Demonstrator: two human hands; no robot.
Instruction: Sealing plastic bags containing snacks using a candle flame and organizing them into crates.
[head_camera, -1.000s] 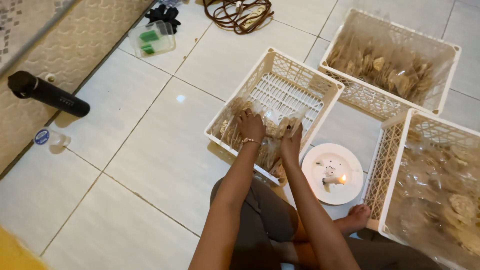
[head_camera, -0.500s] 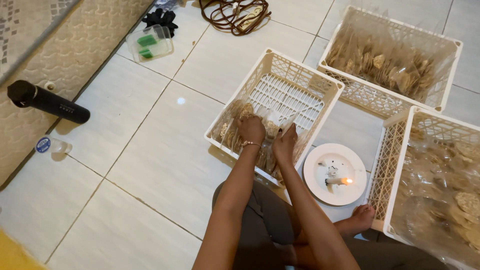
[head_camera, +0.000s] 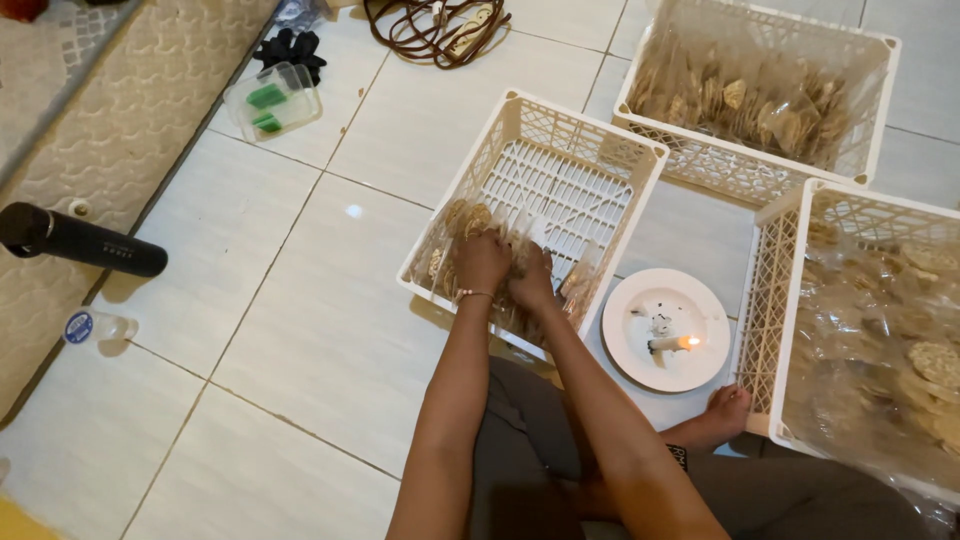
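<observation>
Where the clear bags of round crackers (head_camera: 470, 250) lie packed against the near wall of the middle white crate (head_camera: 640, 160), we find both hands down on them. The row of bags runs along that near wall, left to right across our view, directly ahead of the hands. The left hand (head_camera: 483, 262) lies curled over the bags at the left part of the row, a thin bracelet at its wrist; the right hand (head_camera: 533, 285) presses just beside it, fingers bent into the plastic. We cannot tell whether either hand truly pinches a bag or only rests on it. Both are equally near; neither has the advantage.

The far half of the crate shows bare slatted floor, so open room lies beyond the hands. To the right, near the crate, a white plate (head_camera: 668, 330) carries a short lit candle (head_camera: 672, 344), close to the right forearm. Two more crates (head_camera: 880, 110) of bagged crackers stand farther right. A black bottle (head_camera: 80, 242) lies well apart, left.
</observation>
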